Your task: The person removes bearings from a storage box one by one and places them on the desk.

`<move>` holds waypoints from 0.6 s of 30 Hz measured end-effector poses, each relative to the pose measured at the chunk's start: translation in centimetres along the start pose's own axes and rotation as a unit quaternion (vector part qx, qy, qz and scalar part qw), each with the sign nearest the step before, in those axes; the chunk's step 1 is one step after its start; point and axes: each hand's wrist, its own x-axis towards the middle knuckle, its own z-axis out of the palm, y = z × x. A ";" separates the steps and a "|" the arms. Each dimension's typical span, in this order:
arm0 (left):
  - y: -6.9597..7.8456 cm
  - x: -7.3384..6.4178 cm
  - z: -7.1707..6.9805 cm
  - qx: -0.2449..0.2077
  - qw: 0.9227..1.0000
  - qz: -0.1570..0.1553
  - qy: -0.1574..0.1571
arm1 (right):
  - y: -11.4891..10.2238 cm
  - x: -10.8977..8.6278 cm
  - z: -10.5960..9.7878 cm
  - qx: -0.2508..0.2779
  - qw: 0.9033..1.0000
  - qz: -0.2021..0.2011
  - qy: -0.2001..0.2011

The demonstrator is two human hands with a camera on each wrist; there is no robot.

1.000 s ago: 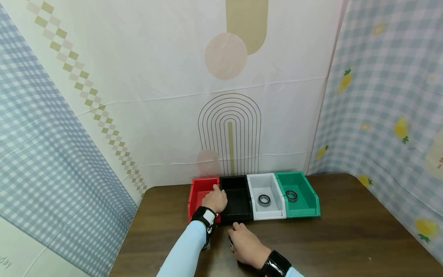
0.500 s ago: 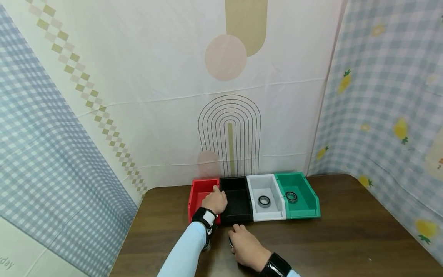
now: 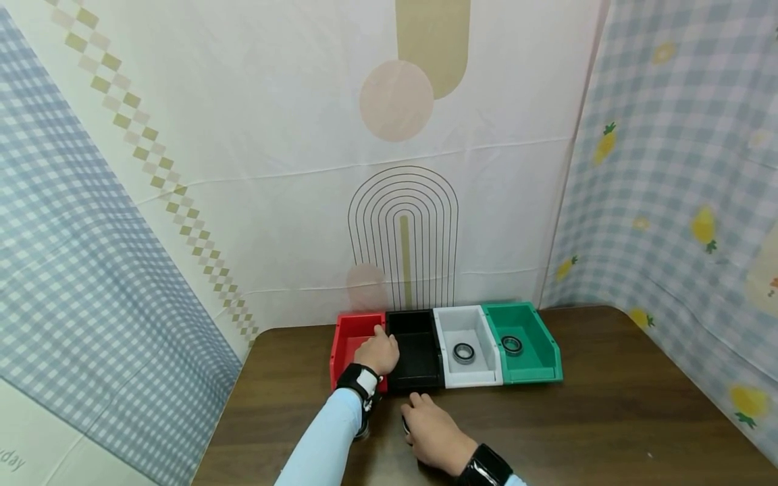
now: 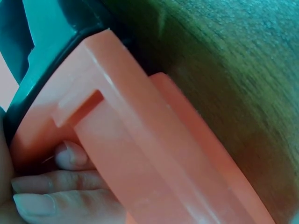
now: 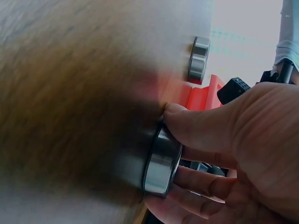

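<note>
My left hand (image 3: 377, 351) grips the red bin (image 3: 349, 337) at the wall beside the black bin (image 3: 416, 351). In the left wrist view its fingers (image 4: 60, 196) are bent inside the red bin (image 4: 140, 140); the thumb's hold is mostly hidden. My right hand (image 3: 437, 432), in front of the black bin, holds a ring-shaped ball bearing (image 5: 161, 163) by its rim between thumb and fingers, at the tabletop. A second bearing (image 5: 199, 60) lies on the table by the left wrist, mostly covered in the head view.
A white bin (image 3: 486, 368) and a green bin (image 3: 541, 337) continue the row to the right, with a bearing (image 3: 464, 352) in the white one and a bearing (image 3: 512, 345) in the green one. Patterned cloth (image 3: 292, 223) hangs behind the brown table (image 3: 583, 418).
Both hands keep their places, and so do the bins and bearings. Only the head view has shifted very slightly.
</note>
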 end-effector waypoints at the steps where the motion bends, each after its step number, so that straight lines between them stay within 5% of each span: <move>1: 0.0 0.0 0.0 0.000 1.000 0.000 0.000 | 0.1 0.0 0.0 0.001 1.000 0.001 -0.001; 11: 0.1 -0.4 0.2 -0.008 1.000 -0.007 0.016 | 0.5 -0.1 -0.2 0.028 1.000 0.005 -0.007; 18: -0.1 -0.8 -0.4 -0.056 0.998 -0.016 -0.013 | 1.0 -1.0 -2.4 0.015 0.999 -0.014 0.043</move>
